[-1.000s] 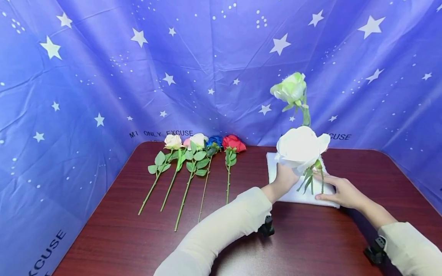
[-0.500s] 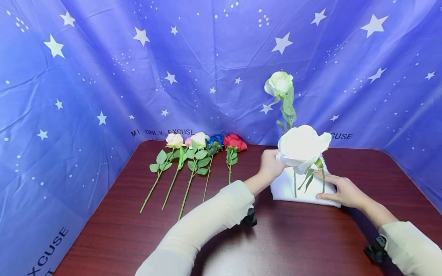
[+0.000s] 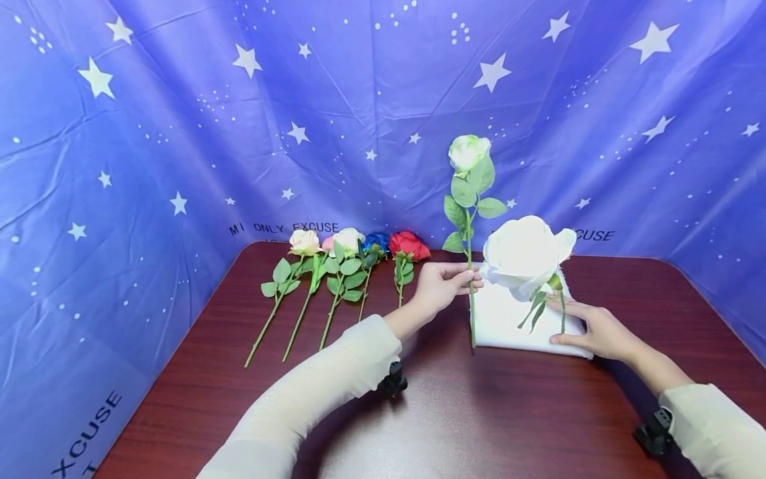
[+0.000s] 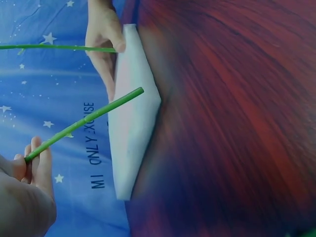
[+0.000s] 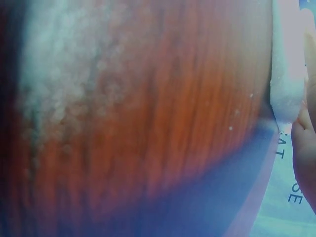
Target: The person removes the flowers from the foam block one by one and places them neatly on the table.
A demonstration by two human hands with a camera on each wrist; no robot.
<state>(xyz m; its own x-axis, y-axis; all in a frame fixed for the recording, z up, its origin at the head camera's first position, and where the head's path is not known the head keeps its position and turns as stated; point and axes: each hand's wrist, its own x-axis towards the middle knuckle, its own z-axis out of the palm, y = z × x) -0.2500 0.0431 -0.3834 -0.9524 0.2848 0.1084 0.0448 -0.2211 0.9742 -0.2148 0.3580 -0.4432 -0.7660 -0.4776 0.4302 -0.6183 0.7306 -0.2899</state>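
Note:
My left hand (image 3: 443, 287) pinches the green stem of a pale green-white rose (image 3: 469, 154) between thumb and fingers. The rose is upright, and its bare lower stem end (image 4: 140, 91) hangs in front of the left part of a white foam block (image 3: 509, 326). A large white rose (image 3: 520, 256) stands over the block, its stem (image 4: 64, 48) meeting the top face. My right hand (image 3: 598, 332) rests on the block's right part, thumb and fingers spread either side of that stem. In the right wrist view, part of the right hand (image 5: 305, 148) shows beside the block's edge.
Several roses lie on the dark red wooden table (image 3: 455, 426) to the left: cream (image 3: 305, 242), white (image 3: 347, 242), blue (image 3: 377, 242) and red (image 3: 409, 245), with a pink one partly hidden. A blue star-printed curtain (image 3: 371, 100) surrounds the table's back and sides.
My left hand has moved left from behind the large white rose, bringing the green-white rose left and slightly lower, its leaves and stem now in full view. The right hand stays put.

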